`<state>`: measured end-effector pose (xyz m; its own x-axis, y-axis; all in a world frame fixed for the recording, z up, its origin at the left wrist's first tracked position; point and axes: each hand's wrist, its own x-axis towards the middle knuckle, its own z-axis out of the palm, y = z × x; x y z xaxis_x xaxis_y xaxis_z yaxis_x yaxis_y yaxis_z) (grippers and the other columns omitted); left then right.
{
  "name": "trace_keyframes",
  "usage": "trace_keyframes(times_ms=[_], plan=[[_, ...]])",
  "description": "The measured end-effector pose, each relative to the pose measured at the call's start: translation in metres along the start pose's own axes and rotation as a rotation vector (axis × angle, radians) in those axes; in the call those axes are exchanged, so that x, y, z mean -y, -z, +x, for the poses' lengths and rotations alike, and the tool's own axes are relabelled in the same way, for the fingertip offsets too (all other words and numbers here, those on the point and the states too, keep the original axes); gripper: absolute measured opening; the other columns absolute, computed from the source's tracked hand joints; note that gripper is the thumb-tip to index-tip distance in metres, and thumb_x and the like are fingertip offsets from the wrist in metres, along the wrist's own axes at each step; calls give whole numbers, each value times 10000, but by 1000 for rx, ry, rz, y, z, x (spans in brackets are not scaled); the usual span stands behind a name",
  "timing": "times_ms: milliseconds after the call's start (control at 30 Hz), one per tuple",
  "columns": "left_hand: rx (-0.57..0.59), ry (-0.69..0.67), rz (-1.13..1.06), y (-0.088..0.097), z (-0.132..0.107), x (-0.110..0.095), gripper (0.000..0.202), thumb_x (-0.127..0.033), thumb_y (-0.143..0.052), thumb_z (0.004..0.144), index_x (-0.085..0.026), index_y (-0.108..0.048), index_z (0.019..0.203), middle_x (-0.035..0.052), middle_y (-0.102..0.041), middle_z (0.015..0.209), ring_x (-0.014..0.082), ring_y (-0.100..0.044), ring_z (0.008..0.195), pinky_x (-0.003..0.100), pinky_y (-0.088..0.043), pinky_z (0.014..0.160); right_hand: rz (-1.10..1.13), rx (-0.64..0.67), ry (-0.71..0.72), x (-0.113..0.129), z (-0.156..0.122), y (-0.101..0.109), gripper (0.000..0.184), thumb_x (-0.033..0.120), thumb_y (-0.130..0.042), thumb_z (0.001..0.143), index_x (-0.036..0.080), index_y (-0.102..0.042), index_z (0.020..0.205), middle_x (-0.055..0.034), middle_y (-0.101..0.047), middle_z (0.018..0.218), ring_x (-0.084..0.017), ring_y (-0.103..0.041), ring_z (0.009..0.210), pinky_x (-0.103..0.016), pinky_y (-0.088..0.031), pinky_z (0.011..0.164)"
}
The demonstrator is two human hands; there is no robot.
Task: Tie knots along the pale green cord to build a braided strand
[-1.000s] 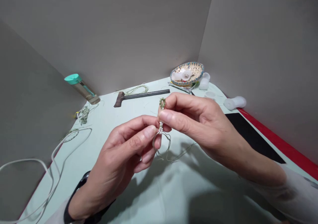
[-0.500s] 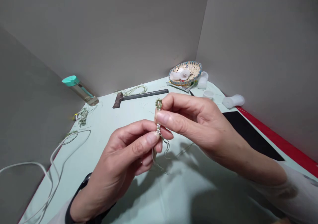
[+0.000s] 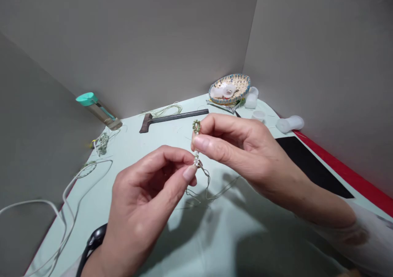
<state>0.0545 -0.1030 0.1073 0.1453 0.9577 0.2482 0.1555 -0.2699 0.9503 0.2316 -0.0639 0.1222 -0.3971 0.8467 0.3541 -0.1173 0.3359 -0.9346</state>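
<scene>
Upright between my hands is a small knotted cord braid [image 3: 196, 156] in green and white, with a green loop at its top. My right hand [image 3: 242, 150] pinches it just under the loop, between thumb and forefinger. Lower down, the thumb and forefinger of my left hand [image 3: 156, 191] close on the braid's bottom end. Thin loose cord ends [image 3: 208, 183] trail below it toward the table. Part of the braid is hidden behind my right fingertips.
Behind my hands lie an axe-shaped hammer [image 3: 173, 117] and a coil of green cord [image 3: 166, 110]. A teal-lidded bottle [image 3: 101, 113] stands back left, above white cables [image 3: 66, 203]. Back right are a woven basket [image 3: 242, 89], frosted plastic pieces [image 3: 288, 124] and a black mat [image 3: 316, 166].
My left hand has turned and its lower fingers have shifted back from the cord ends, which now hang more freely. My right hand holds nearly the same place.
</scene>
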Motion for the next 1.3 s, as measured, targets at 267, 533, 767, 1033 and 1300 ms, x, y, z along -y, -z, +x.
trace_keyframes(times_ms=[267,533,767,1033,1300], plan=[[-105,-139,120,-3,-3,2,144,-161,-656,947,-276,-739,922,-43,-634,733,63,-547,580,154,-431,481,-38,18,18,0,0,1,201,190,-585,965,160,-568,767,86,-521,699,-24,-465,657,-172,-391,582],[-233,-308,342,-5,-4,1,177,-80,-634,917,-247,-687,892,-67,-600,708,44,-497,541,168,-417,468,-178,7,63,-2,-3,-4,112,107,-603,894,167,-602,800,80,-577,723,-27,-526,692,-138,-445,626],[-322,-503,582,-8,-5,0,186,-36,-639,891,-219,-636,926,-68,-609,723,47,-503,576,198,-408,515,-276,-29,166,-1,-5,-6,138,38,-614,855,160,-597,792,90,-556,720,-8,-515,682,-109,-448,665],[-313,-619,768,-9,0,0,144,-47,-620,900,-186,-624,940,-42,-617,690,78,-538,559,215,-409,503,-430,-78,274,-3,-4,-10,143,8,-619,827,137,-608,767,90,-547,684,6,-506,646,-98,-426,635],[-245,-662,903,-5,-1,-3,162,-19,-567,896,-156,-621,964,-9,-655,708,94,-544,543,213,-435,512,-497,-96,312,-7,-4,-10,157,-2,-606,793,151,-596,765,91,-561,687,-7,-513,634,-143,-433,641]])
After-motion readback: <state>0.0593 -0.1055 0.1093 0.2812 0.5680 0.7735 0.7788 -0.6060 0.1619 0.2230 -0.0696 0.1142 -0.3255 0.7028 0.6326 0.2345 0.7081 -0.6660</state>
